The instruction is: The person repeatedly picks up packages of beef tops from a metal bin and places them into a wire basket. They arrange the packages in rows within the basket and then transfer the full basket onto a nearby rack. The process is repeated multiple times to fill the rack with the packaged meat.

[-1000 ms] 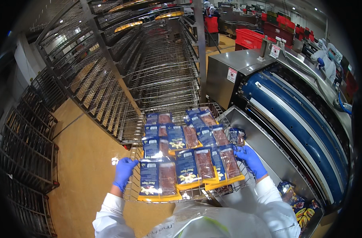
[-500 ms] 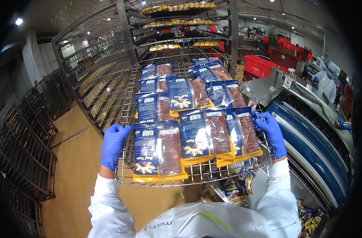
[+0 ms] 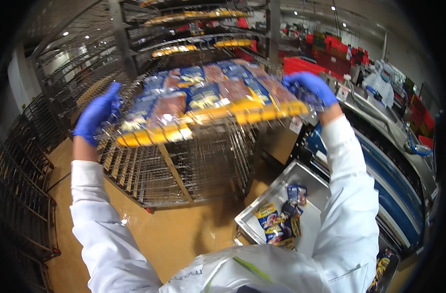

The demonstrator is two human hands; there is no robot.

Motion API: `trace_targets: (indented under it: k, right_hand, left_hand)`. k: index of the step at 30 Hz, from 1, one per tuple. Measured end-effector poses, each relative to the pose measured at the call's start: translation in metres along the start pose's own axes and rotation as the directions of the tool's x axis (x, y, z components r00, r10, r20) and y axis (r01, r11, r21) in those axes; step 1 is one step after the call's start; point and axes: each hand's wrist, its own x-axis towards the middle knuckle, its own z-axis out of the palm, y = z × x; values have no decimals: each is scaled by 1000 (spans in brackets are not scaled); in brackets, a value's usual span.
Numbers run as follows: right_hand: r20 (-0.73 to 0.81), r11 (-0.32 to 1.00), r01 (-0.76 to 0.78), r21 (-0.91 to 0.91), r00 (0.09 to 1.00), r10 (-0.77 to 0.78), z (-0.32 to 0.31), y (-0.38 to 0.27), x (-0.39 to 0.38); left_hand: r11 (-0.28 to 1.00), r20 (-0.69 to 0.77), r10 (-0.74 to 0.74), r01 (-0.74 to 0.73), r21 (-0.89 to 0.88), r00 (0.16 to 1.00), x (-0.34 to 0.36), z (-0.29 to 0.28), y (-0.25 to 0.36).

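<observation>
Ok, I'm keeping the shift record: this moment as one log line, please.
left grip: on wire tray, left side | right grip: on tray, right side | load: blue-and-yellow packets | beyond: metal rack

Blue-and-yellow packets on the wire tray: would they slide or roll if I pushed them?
The packets might slide a bit, because they look shiny and smooth. They probably wouldn't roll, since they're flat with straight edges.

From the person's head, the left camera of a side-by-side pair looks forward and down in a wide fisheye view, facing the tall metal rack (image 3: 124, 44); packs (image 3: 204, 96) before the rack sit near, floor (image 3: 152, 234) before it farther off
</observation>
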Motion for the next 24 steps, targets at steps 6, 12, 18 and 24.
trace_targets:
  k: [6,12,18,24]
  right_hand:
    - [0,1000,-9,-21,1000,9,2,13,66]
    - [-101,989,-78,130,991,91,-40,18,75]
    - [-419,987,-20,160,904,86,-117,82,-15]
    - [-577,947,-212,241,753,316,-102,172,-114]
  left_hand:
    - [527,-243,849,-712,464,470,-39,170,-14]
    - [-65,63,998,-220,973,-19,50,257,-34]
    - [-35,62,993,-260,965,96,154,275,-45]
    - [10,104,775,-177,984,623,297,319,-34]
